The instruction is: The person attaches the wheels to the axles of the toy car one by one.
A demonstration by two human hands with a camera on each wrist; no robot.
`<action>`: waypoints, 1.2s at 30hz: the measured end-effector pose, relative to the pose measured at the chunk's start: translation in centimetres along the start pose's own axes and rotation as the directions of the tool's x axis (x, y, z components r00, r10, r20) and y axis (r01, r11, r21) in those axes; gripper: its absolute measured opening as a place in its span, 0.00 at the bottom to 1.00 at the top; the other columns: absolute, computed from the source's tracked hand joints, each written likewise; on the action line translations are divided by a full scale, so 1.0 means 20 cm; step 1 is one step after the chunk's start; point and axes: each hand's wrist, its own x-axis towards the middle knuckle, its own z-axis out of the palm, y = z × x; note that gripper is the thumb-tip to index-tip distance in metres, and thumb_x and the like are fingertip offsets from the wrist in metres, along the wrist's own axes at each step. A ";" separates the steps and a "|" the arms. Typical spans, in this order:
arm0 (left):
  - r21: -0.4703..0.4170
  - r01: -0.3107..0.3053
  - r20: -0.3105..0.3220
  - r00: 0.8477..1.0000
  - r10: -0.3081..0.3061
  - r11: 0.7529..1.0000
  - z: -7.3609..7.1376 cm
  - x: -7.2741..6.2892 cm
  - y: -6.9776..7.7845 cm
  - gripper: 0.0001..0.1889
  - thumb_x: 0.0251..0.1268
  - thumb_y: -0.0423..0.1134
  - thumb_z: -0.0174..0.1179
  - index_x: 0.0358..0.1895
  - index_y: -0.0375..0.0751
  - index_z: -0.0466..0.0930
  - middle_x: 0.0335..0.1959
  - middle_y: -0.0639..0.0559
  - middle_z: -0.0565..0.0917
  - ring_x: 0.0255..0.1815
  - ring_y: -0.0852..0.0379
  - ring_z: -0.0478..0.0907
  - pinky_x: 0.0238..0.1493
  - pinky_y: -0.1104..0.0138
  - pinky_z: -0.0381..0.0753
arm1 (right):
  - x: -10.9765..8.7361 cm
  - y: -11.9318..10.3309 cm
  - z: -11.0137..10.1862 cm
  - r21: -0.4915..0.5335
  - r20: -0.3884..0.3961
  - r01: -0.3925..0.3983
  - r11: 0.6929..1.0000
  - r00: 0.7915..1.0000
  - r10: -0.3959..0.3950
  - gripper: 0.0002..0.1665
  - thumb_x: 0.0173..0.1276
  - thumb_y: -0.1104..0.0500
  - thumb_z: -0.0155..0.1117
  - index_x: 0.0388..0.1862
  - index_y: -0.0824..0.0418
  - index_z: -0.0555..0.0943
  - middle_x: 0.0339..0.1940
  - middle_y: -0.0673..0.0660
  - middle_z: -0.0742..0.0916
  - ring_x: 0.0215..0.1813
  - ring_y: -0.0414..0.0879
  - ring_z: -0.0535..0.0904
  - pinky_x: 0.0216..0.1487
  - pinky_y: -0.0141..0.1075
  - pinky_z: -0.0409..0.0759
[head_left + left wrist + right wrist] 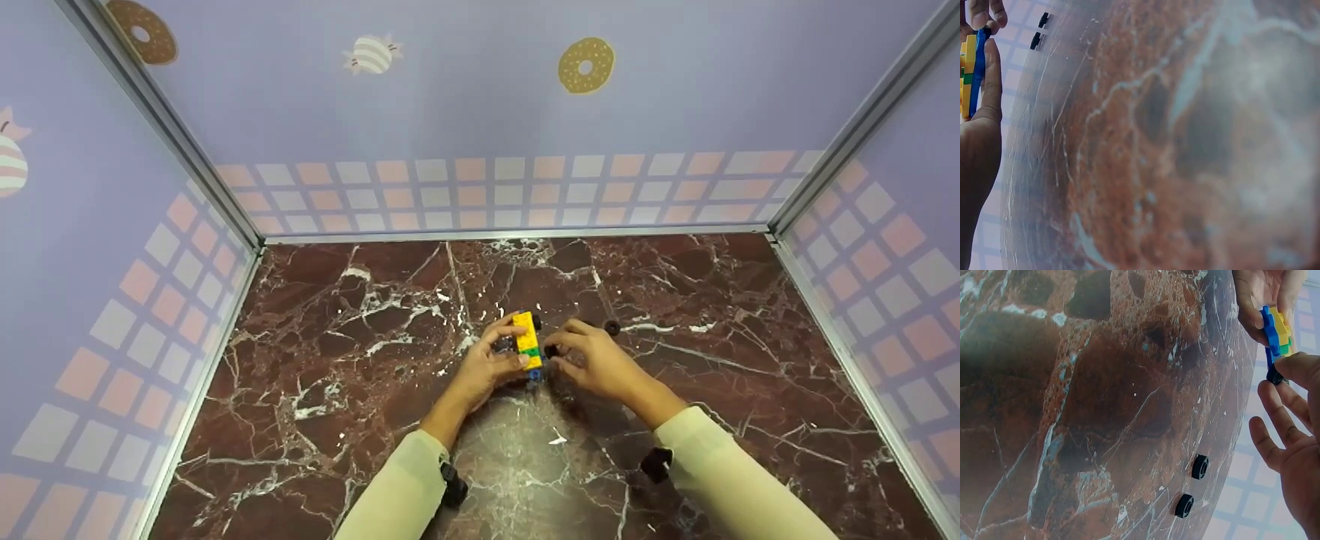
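Observation:
A small toy car of yellow, green and blue building bricks (527, 341) is gripped by my left hand (484, 367), thumb and fingers on its sides. One black wheel sits at the car's far right corner. My right hand (600, 360) pinches another black wheel (1275, 375) between thumb and index finger, against the end of the blue base in the right wrist view. Whether that wheel is seated on the car I cannot tell. In the left wrist view, the blue base (979, 70) shows edge-on beside the left hand (977, 146).
Two loose black wheels, one nearer (1200, 467) and one beside it (1184, 505), stand on the marbled surface (337, 420) past my right hand. Patterned lilac panels (495, 112) wall in the back and both sides, with metal rails (517, 235) along their foot.

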 end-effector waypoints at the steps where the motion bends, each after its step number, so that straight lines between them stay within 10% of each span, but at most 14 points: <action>1: -0.003 0.000 -0.003 1.000 0.000 1.000 0.00 0.00 0.00 0.30 0.70 0.17 0.64 0.74 0.19 0.68 0.93 0.43 0.49 0.52 0.53 0.89 0.54 0.64 0.95 | 0.00 0.00 0.00 0.000 0.001 0.002 1.000 1.000 -0.002 0.17 0.71 0.68 0.77 0.58 0.65 0.89 0.49 0.61 0.88 0.47 0.55 0.89 0.51 0.49 0.95; 36: -0.004 -0.080 -0.068 0.994 0.080 0.997 0.02 0.01 -0.02 0.35 0.65 0.29 0.74 0.71 0.17 0.69 0.90 0.37 0.52 0.51 0.51 0.87 0.50 0.67 0.95 | 0.01 -0.04 0.04 0.134 -0.029 -0.098 0.986 0.994 0.103 0.18 0.68 0.71 0.78 0.56 0.65 0.90 0.48 0.61 0.89 0.48 0.55 0.93 0.54 0.46 0.96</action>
